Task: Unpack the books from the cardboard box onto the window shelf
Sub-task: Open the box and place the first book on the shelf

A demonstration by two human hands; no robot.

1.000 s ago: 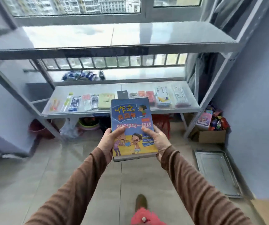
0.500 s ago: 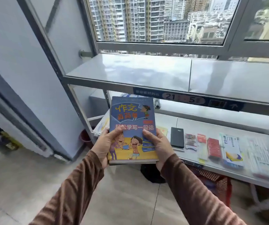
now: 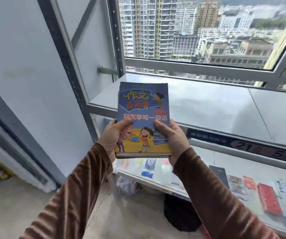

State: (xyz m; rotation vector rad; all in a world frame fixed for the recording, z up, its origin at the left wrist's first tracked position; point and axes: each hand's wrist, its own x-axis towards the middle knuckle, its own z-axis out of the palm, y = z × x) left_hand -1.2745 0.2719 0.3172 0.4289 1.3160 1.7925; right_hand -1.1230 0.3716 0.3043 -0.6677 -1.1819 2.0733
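Observation:
A blue and yellow book with cartoon children on its cover is held flat in front of me, with another book or two seemingly stacked under it. My left hand grips its lower left edge, thumb on the cover. My right hand grips the lower right edge the same way. The book's far end hangs over the left front edge of the grey window shelf, which lies bare under the window. The cardboard box is out of view.
A lower white shelf carries a black case, red packets and plastic-wrapped stationery. A grey upright post stands left of the shelves. A dark basket sits on the floor below.
I have stepped closer and looked up. The book has risen from the lower shelf's height to the window shelf's front edge, both hands still holding it.

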